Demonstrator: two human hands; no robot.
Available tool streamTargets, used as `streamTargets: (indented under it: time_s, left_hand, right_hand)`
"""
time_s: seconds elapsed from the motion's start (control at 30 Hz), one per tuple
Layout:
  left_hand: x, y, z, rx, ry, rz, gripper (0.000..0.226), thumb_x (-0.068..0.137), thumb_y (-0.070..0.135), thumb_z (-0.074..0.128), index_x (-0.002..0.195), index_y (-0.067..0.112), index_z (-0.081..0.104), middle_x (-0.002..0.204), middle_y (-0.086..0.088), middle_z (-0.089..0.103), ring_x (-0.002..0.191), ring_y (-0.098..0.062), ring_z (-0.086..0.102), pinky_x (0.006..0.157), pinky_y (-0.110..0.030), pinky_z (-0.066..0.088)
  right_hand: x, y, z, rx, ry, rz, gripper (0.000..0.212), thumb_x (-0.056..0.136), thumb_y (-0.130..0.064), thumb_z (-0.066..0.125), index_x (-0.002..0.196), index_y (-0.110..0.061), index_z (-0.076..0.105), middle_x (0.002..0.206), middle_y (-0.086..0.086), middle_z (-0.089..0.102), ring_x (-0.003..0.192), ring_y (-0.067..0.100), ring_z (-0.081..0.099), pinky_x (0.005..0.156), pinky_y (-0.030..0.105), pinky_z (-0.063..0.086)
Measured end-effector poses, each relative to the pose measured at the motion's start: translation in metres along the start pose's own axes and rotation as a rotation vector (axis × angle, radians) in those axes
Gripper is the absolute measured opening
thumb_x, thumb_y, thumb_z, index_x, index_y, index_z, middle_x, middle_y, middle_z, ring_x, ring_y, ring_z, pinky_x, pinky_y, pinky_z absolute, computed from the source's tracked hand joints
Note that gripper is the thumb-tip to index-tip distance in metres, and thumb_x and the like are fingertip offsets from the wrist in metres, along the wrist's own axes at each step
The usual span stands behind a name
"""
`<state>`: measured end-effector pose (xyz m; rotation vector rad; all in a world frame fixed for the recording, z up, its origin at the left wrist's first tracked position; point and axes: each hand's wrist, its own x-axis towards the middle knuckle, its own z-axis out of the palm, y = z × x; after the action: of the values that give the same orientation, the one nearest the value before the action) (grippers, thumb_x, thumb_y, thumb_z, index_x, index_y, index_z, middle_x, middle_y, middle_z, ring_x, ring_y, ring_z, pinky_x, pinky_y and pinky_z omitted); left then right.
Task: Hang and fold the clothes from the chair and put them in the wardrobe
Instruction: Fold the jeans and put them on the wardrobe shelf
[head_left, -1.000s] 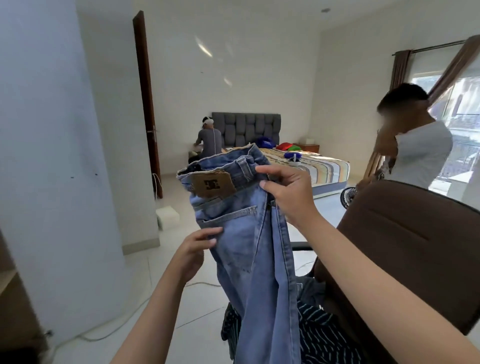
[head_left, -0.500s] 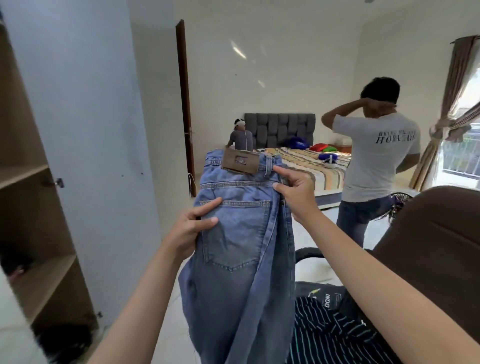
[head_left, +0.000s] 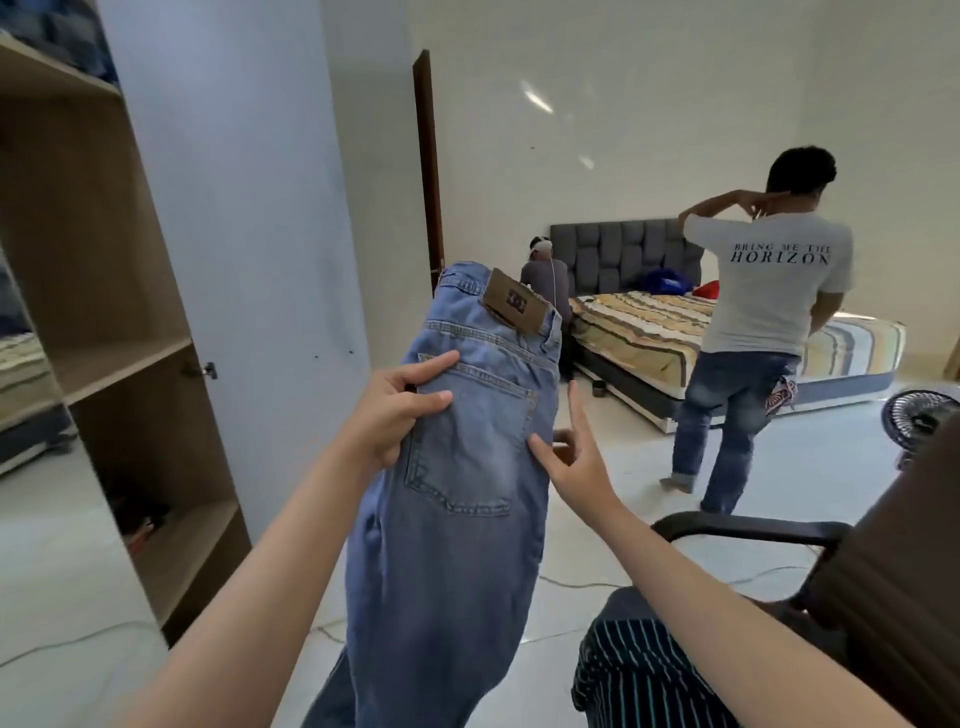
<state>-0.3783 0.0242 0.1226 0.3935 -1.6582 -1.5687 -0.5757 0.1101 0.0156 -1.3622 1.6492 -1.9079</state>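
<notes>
Right hand (head_left: 574, 462) has let go of the waistband and is now touching the jeans (head_left: 467, 493) with spread fingers, left hand (head_left: 397, 410) is gripping them at the pocket, jeans hanging long-axis vertical, waistband up, left of the chair (head_left: 883, 561).

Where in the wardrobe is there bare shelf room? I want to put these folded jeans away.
The middle shelf board, under the tall open bay, looks bare. The top shelf already holds stacked denim. The bottom compartment has dark items at its back. The left hand grips the jeans.
</notes>
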Motion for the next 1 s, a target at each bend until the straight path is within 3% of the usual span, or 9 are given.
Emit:
streamTargets:
  time_s: [0.17, 0.23, 0.3, 0.37, 0.53, 0.63, 0.73, 0.83, 1.0]
  left_hand:
    - [0.012, 0.031, -0.025, -0.049, 0.076, 0.011, 0.042, 0.079, -0.016, 0.053, 0.093, 0.016, 0.076, 0.100, -0.002, 0.073, 0.089, -0.017, 0.070, 0.072, -0.025, 0.057]
    - [0.016, 0.041, -0.034, -0.038, 0.112, 0.016, 0.041, 0.080, -0.016, 0.053, 0.095, 0.015, 0.075, 0.096, -0.002, 0.074, 0.088, -0.018, 0.070, 0.069, -0.025, 0.057]
    - [0.019, 0.047, -0.044, -0.032, 0.164, 0.016, 0.040, 0.081, -0.015, 0.052, 0.105, 0.012, 0.069, 0.096, -0.003, 0.073, 0.086, -0.017, 0.071, 0.068, -0.023, 0.057]
    - [0.020, 0.050, -0.054, -0.002, 0.218, 0.007, 0.041, 0.083, -0.013, 0.052, 0.114, 0.011, 0.063, 0.101, -0.003, 0.070, 0.084, -0.014, 0.070, 0.069, -0.021, 0.057]
    - [0.018, 0.049, -0.063, 0.018, 0.269, -0.006, 0.042, 0.085, -0.010, 0.051, 0.121, 0.011, 0.060, 0.103, 0.000, 0.068, 0.082, -0.011, 0.068, 0.071, -0.018, 0.056]
    - [0.015, 0.046, -0.066, -0.001, 0.293, -0.004, 0.041, 0.086, -0.009, 0.050, 0.120, 0.012, 0.061, 0.105, 0.000, 0.067, 0.082, -0.010, 0.069, 0.072, -0.018, 0.056]
    - [0.013, 0.041, -0.066, -0.030, 0.297, -0.017, 0.039, 0.085, -0.010, 0.050, 0.111, 0.014, 0.066, 0.105, 0.000, 0.068, 0.091, -0.016, 0.067, 0.071, -0.019, 0.056]
    - [0.012, 0.035, -0.066, -0.052, 0.272, -0.022, 0.041, 0.084, -0.013, 0.049, 0.101, 0.017, 0.072, 0.103, 0.002, 0.069, 0.095, -0.019, 0.065, 0.071, -0.021, 0.057]
    - [0.015, 0.027, -0.063, 0.027, 0.222, -0.029, 0.043, 0.085, -0.015, 0.046, 0.116, 0.010, 0.062, 0.096, 0.007, 0.073, 0.086, -0.013, 0.069, 0.074, -0.020, 0.057]
  right_hand:
    - [-0.019, -0.003, 0.026, -0.016, -0.172, -0.193, 0.092, 0.088, -0.016, 0.067, 0.147, -0.041, 0.001, 0.131, -0.047, 0.036, 0.115, 0.002, 0.055, 0.091, 0.027, 0.053]
    - [-0.014, -0.015, 0.032, -0.002, -0.147, -0.293, 0.083, 0.088, -0.007, 0.064, 0.149, -0.036, 0.015, 0.148, -0.027, 0.035, 0.125, 0.016, 0.049, 0.098, 0.036, 0.050]
    - [-0.002, -0.030, 0.033, 0.076, -0.096, -0.333, 0.060, 0.088, -0.004, 0.063, 0.135, -0.037, 0.047, 0.135, -0.001, 0.058, 0.122, 0.020, 0.053, 0.096, 0.034, 0.050]
    - [0.009, -0.048, 0.030, 0.158, -0.090, -0.325, 0.044, 0.088, 0.000, 0.062, 0.114, -0.036, 0.064, 0.113, -0.014, 0.070, 0.106, 0.007, 0.064, 0.085, 0.019, 0.052]
    - [0.026, -0.074, 0.025, 0.314, -0.214, -0.264, 0.035, 0.091, 0.007, 0.054, 0.106, -0.023, 0.066, 0.103, -0.017, 0.070, 0.096, 0.000, 0.063, 0.080, 0.014, 0.049]
    - [0.036, -0.077, 0.023, 0.647, -0.426, 0.021, 0.039, 0.089, 0.006, 0.053, 0.117, -0.020, 0.062, 0.111, -0.006, 0.070, 0.098, 0.010, 0.067, 0.076, 0.021, 0.055]
    - [0.041, -0.070, 0.020, 0.720, -0.532, 0.226, 0.044, 0.081, -0.004, 0.058, 0.121, -0.021, 0.062, 0.117, -0.001, 0.069, 0.101, 0.016, 0.068, 0.077, 0.024, 0.056]
    - [0.042, -0.060, 0.023, 0.743, -0.457, 0.293, 0.033, 0.079, -0.009, 0.061, 0.111, -0.017, 0.069, 0.116, 0.005, 0.068, 0.099, 0.017, 0.068, 0.076, 0.025, 0.056]
    - [0.040, -0.050, 0.029, 0.713, -0.269, 0.174, 0.027, 0.080, 0.007, 0.061, 0.085, -0.015, 0.075, 0.095, 0.007, 0.071, 0.088, 0.020, 0.069, 0.074, 0.029, 0.058]
